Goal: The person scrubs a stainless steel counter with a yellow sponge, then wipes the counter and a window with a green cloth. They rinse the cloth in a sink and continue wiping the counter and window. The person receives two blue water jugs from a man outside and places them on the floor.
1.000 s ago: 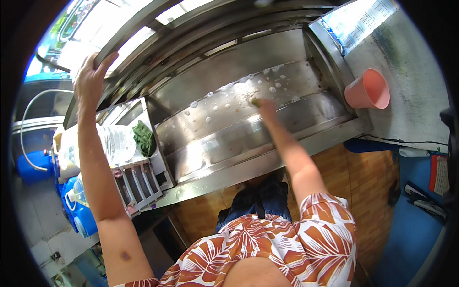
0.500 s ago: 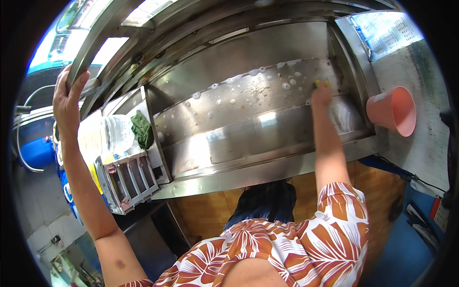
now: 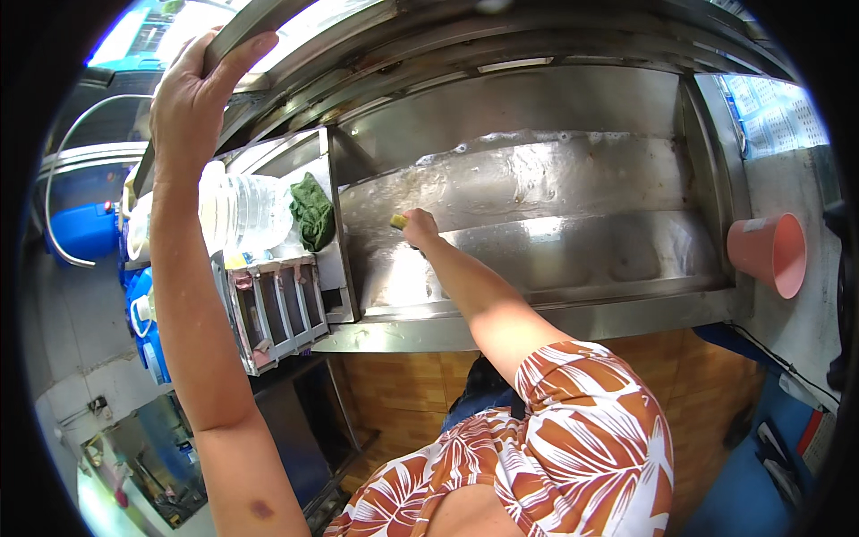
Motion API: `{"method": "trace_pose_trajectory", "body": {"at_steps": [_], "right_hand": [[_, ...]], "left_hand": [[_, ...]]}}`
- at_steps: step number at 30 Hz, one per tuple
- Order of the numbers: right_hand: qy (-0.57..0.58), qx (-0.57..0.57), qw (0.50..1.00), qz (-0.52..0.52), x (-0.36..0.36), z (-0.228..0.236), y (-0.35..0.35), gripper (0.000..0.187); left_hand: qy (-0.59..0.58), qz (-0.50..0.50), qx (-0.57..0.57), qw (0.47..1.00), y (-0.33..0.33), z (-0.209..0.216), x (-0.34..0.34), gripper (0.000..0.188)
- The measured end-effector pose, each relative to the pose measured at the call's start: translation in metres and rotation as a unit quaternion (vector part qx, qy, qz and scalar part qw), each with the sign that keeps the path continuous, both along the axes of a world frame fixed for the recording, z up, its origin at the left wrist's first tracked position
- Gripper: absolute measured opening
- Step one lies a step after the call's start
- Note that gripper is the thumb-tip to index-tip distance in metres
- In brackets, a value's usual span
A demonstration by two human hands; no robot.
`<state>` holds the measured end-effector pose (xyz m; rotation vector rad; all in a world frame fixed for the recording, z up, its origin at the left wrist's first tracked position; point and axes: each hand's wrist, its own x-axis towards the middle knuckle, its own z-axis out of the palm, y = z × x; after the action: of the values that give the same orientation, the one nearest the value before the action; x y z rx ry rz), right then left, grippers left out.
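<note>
My right hand is closed on a small yellow sponge, pressed to the floor of a long stainless steel trough near its left end. Wet streaks and thin suds show on the steel, with foam along the back edge. High at the left, my left hand is wrapped round a metal frame bar, the arm stretched up past the trough's left side.
Left of the trough are a clear plastic jug, a crumpled green cloth, a slotted grey rack and a blue container. A pink plastic cup is at the right. Metal rails run above the back.
My right hand has swept the sponge from the trough's right end to its left end. Most of the scattered foam spots are smeared away. My left hand still grips the bar.
</note>
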<state>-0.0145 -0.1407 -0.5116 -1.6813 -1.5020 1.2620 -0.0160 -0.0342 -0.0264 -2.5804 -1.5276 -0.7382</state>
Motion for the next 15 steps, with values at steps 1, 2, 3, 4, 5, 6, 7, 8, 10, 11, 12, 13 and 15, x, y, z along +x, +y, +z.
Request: {"method": "trace_pose_trajectory", "body": {"at_steps": [1,2,3,4,5,6,7,8,10,11,12,13,15], "right_hand": [[0.046,-0.042,0.998,-0.005,0.003,0.001,0.006,0.035],[0.096,-0.076,0.992,-0.016,0.012,0.003,0.011,0.035],[0.096,-0.020,0.995,-0.037,0.030,0.003,0.015,0.035],[0.116,-0.022,0.990,-0.074,0.055,0.003,0.020,0.037],[0.130,-0.048,0.984,-0.114,0.086,0.003,0.022,0.039],[0.131,-0.025,0.983,-0.126,0.133,0.000,0.021,0.043],[0.116,0.000,0.982,-0.149,0.185,-0.001,0.019,0.045],[0.113,0.024,0.974,-0.194,0.239,-0.002,0.013,0.046],[-0.102,0.152,0.957,-0.225,0.349,-0.002,0.000,0.033],[-0.081,0.157,0.946,-0.272,0.400,-0.001,-0.008,0.031],[-0.291,0.057,0.907,-0.297,0.449,0.001,-0.017,0.030],[-0.384,0.004,0.869,-0.314,0.491,0.002,-0.019,0.033],[-0.302,-0.028,0.881,-0.364,0.556,0.007,-0.041,0.048]], "left_hand": [[0.002,-0.019,0.010,1.000,0.001,0.000,0.000,0.062],[0.013,0.008,0.006,1.000,0.002,0.001,0.001,0.062],[0.011,0.016,0.014,1.000,0.003,0.000,0.001,0.062],[0.008,0.023,0.023,0.999,0.004,0.000,0.001,0.062],[0.017,0.022,0.048,0.998,0.005,0.000,0.001,0.063],[0.024,0.015,0.045,0.999,0.007,0.000,0.001,0.064],[0.008,0.022,0.019,1.000,0.008,0.001,0.001,0.065],[0.007,0.024,0.009,1.000,0.008,0.001,0.001,0.065],[0.037,0.019,0.040,0.998,0.010,0.001,-0.001,0.061],[0.016,0.011,0.016,1.000,0.011,0.000,-0.002,0.059],[0.005,0.006,0.009,1.000,0.012,0.000,-0.003,0.057],[0.008,-0.008,0.013,1.000,0.013,-0.001,-0.004,0.055],[-0.013,0.000,-0.014,1.000,0.015,-0.001,-0.006,0.048]]}}
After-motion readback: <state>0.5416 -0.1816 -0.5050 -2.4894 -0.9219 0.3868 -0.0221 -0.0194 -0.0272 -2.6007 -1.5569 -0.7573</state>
